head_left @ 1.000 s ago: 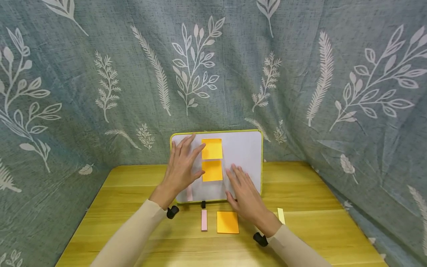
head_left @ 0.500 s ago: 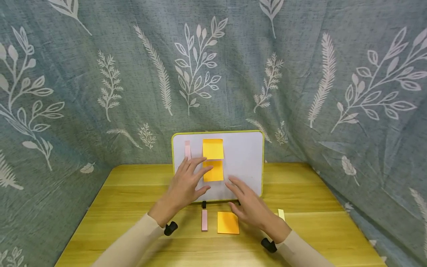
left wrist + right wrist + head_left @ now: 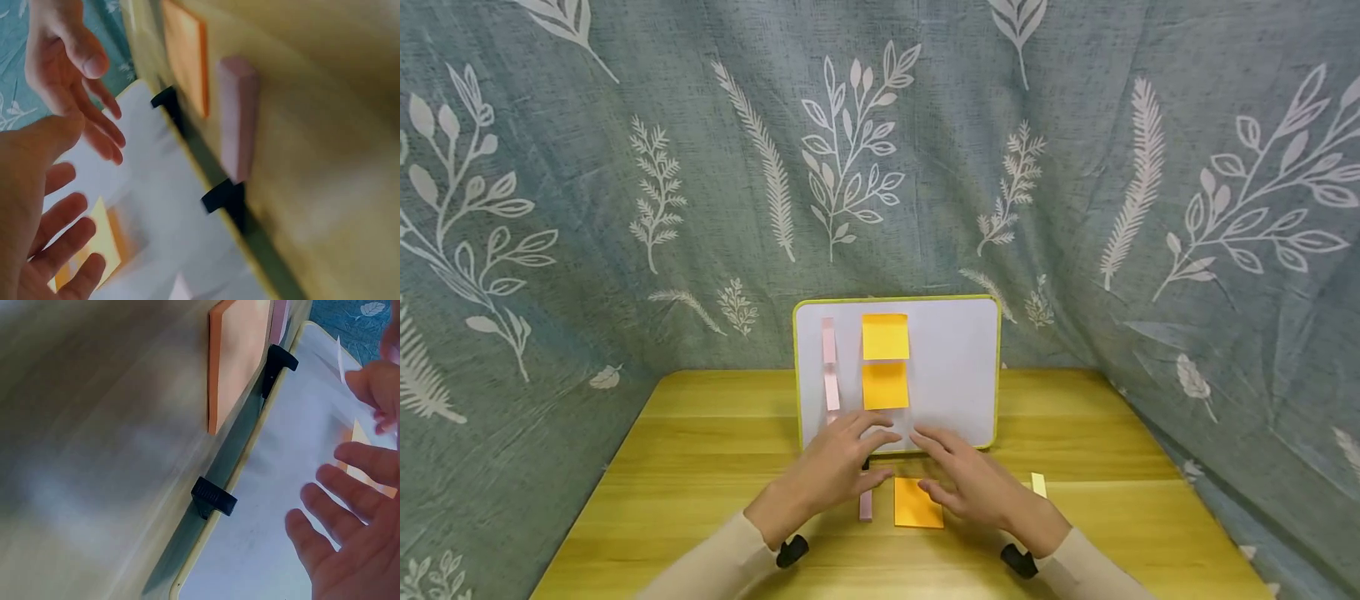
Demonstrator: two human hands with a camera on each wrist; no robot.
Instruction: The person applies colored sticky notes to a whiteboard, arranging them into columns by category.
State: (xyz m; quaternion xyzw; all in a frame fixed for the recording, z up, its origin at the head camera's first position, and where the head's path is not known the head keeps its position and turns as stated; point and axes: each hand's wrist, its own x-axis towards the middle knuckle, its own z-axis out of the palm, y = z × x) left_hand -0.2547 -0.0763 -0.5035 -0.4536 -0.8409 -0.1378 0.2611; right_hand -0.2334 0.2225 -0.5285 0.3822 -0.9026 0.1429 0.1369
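A white board (image 3: 951, 367) with a green rim stands upright at the back of the wooden table (image 3: 700, 467). On it are a yellow note (image 3: 885, 337), an orange note (image 3: 885, 386) below it, and two pink strips (image 3: 830, 367) to their left. My left hand (image 3: 848, 463) and right hand (image 3: 961, 477) hover with relaxed fingers just in front of the board's lower edge, holding nothing. Between them lie an orange note pad (image 3: 917, 503) and a pink strip pad (image 3: 866, 505). The wrist views show the orange pad (image 3: 187, 53), the pink pad (image 3: 238, 125) and the spread fingers (image 3: 350, 531).
A pale yellow strip pad (image 3: 1038, 485) lies on the table right of my right hand. Black clip feet (image 3: 214, 497) hold the board's bottom edge. A grey-green leaf-print cloth (image 3: 625, 167) hangs behind and to both sides.
Both hands have come down off the board's face towards the table in front of it. The pink strips on the board's left, covered before by my left hand, now show.
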